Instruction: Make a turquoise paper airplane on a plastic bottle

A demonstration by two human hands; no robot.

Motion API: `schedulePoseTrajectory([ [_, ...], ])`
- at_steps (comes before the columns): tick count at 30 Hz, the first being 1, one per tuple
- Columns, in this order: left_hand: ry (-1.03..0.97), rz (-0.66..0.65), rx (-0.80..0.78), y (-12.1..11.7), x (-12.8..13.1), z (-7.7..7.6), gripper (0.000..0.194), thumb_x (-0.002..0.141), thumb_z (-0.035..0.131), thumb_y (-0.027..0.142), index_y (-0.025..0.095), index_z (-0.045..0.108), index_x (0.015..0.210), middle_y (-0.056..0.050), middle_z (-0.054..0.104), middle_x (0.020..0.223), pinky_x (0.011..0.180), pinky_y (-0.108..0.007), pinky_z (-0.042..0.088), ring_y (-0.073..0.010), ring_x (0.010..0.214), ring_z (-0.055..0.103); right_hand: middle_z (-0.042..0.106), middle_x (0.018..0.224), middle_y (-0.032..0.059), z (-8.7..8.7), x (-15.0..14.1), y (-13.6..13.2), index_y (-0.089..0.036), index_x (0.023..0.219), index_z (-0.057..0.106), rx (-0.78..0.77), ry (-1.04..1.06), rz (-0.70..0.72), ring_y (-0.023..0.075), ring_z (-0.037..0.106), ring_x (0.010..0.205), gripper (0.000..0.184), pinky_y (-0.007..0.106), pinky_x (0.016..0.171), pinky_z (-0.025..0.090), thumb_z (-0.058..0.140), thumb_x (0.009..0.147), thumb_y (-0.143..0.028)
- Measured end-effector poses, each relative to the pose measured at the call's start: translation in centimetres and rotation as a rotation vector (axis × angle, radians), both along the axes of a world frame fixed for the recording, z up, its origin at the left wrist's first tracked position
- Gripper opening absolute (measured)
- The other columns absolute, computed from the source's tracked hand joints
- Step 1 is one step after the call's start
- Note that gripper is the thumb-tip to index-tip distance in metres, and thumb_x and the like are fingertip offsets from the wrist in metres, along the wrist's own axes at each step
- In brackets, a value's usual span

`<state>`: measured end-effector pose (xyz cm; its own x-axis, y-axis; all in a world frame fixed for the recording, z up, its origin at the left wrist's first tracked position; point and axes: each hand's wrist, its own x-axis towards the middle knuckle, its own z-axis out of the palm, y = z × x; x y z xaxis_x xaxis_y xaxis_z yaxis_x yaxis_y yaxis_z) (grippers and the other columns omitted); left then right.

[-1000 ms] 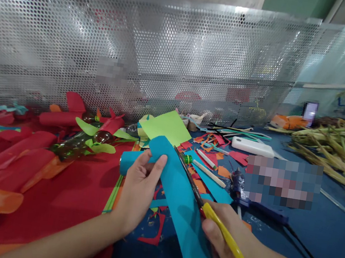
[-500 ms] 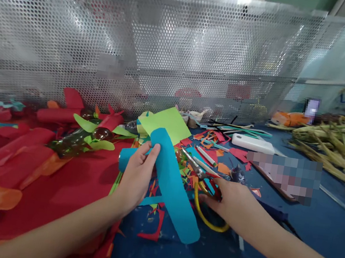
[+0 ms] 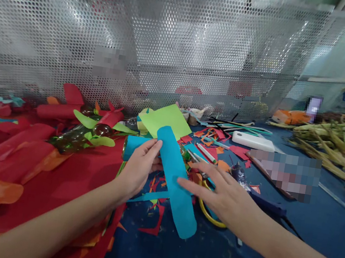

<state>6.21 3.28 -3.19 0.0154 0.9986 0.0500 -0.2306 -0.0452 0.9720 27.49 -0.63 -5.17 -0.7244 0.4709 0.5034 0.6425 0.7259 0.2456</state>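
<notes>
My left hand (image 3: 140,169) pinches the upper left edge of a long blue paper strip (image 3: 173,175) with rounded ends. My right hand (image 3: 224,194) is open, fingers apart, with one fingertip at the strip's right side; whether it presses on it I cannot tell. Under that hand lie scissors with a yellow handle (image 3: 207,215), mostly covered. Behind my left hand is a blue-wrapped cylinder (image 3: 130,147). A light green paper sheet (image 3: 167,121) lies just beyond the strip. A thin blue paper offcut (image 3: 150,196) is on the table below it.
Red paper (image 3: 64,190) and bottles dressed with paper wings (image 3: 74,139) cover the left. Colourful scraps, a white pen (image 3: 206,152), a white handheld device (image 3: 253,141) and a blurred phone (image 3: 283,175) lie right. Dry husks (image 3: 341,138) sit far right. A perforated metal panel (image 3: 161,35) stands behind.
My right hand has let go of the scissors, which now lie on the table. It has opened and moved left to the blue strip. My left hand still holds the strip, now turned slightly.
</notes>
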Motion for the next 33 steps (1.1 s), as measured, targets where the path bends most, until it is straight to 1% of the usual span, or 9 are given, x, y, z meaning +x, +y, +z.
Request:
schedulePoseTrajectory([
  [4, 0.003, -0.048, -0.024, -0.3, 0.3, 0.1, 0.031, 0.069, 0.073, 0.044, 0.018, 0.057, 0.076, 0.002, 0.064, 0.059, 0.047, -0.023, 0.050, -0.0136, 0.050, 0.061, 0.060, 0.119, 0.0079, 0.1, -0.3, -0.1, -0.028, 0.117, 0.062, -0.004, 0.133, 0.215, 0.0214, 0.053, 0.113, 0.038, 0.043, 0.101, 0.041, 0.046, 0.090, -0.006],
  [7, 0.021, -0.075, -0.027, -0.7, 0.6, 0.1, 0.030, 0.070, 0.072, 0.044, 0.018, 0.059, 0.074, 0.002, 0.062, 0.059, 0.051, -0.024, 0.051, -0.0129, 0.051, 0.060, 0.062, 0.115, 0.0088, 0.7, -0.5, -0.8, -0.022, 0.100, 0.068, -0.230, 0.303, 0.301, 0.0196, 0.055, 0.110, 0.020, 0.036, 0.098, 0.043, 0.050, 0.093, -0.020],
  [9, 0.040, -0.084, -0.021, -1.1, 0.9, 0.1, 0.028, 0.069, 0.074, 0.041, 0.017, 0.060, 0.070, 0.003, 0.060, 0.056, 0.055, -0.024, 0.052, -0.0124, 0.051, 0.058, 0.065, 0.106, 0.0085, 1.1, -0.6, -1.2, -0.020, 0.095, 0.068, -0.456, 0.451, 0.297, 0.0174, 0.059, 0.100, 0.021, 0.030, 0.090, 0.048, 0.048, 0.094, -0.026],
  [12, 0.065, -0.099, -0.013, -2.0, 1.2, 0.1, 0.022, 0.065, 0.078, 0.034, 0.018, 0.063, 0.065, 0.004, 0.060, 0.055, 0.053, -0.023, 0.050, -0.0123, 0.052, 0.057, 0.067, 0.081, 0.0040, 1.6, -0.8, -1.4, -0.020, 0.081, 0.065, -0.646, 0.639, 0.120, 0.0151, 0.062, 0.076, 0.022, 0.025, 0.072, 0.050, 0.050, 0.093, -0.030],
  [16, 0.089, -0.232, -0.021, -3.1, 1.6, 0.1, 0.020, 0.073, 0.071, 0.037, 0.018, 0.071, 0.077, -0.003, 0.070, 0.072, 0.067, -0.030, 0.054, -0.0177, 0.065, 0.064, 0.066, 0.071, 0.0005, 1.7, -0.8, -0.9, -0.021, 0.072, 0.060, -0.666, 0.740, -0.129, 0.0145, 0.059, 0.064, 0.024, 0.025, 0.061, 0.046, 0.052, 0.089, -0.035],
  [22, -0.014, -0.371, -0.046, -3.5, 1.8, 0.2, 0.039, 0.082, 0.057, 0.051, 0.015, 0.071, 0.090, -0.011, 0.073, 0.086, 0.077, -0.036, 0.054, -0.0241, 0.079, 0.068, 0.066, 0.066, 0.0008, 1.5, -0.8, -0.6, -0.021, 0.069, 0.060, -0.587, 0.715, -0.205, 0.0148, 0.058, 0.060, 0.024, 0.026, 0.056, 0.043, 0.050, 0.087, -0.033],
  [24, -0.002, -0.346, -0.039, -3.5, 1.9, 0.2, 0.039, 0.080, 0.060, 0.052, 0.016, 0.071, 0.085, -0.010, 0.072, 0.083, 0.076, -0.036, 0.055, -0.0229, 0.075, 0.067, 0.066, 0.066, 0.0011, 1.4, -0.8, -0.6, -0.021, 0.069, 0.060, -0.572, 0.696, -0.213, 0.0150, 0.059, 0.059, 0.024, 0.027, 0.056, 0.043, 0.051, 0.087, -0.033],
  [27, 0.103, -0.237, -0.006, -3.6, 1.9, 0.0, 0.021, 0.073, 0.072, 0.038, 0.018, 0.067, 0.074, -0.005, 0.069, 0.076, 0.073, -0.032, 0.056, -0.0189, 0.069, 0.064, 0.066, 0.066, 0.0014, 1.5, -0.8, -0.7, -0.021, 0.068, 0.060, -0.568, 0.684, -0.219, 0.0149, 0.059, 0.059, 0.024, 0.027, 0.056, 0.043, 0.051, 0.086, -0.034],
  [33, 0.158, -0.203, -0.002, -3.7, 1.9, -0.2, 0.019, 0.076, 0.069, 0.036, 0.018, 0.064, 0.069, -0.001, 0.063, 0.068, 0.067, -0.029, 0.056, -0.0159, 0.064, 0.061, 0.062, 0.074, 0.0017, 1.7, -0.7, -0.8, -0.020, 0.078, 0.054, -0.669, 0.769, -0.152, 0.0147, 0.057, 0.065, 0.020, 0.027, 0.060, 0.046, 0.054, 0.086, -0.039],
])
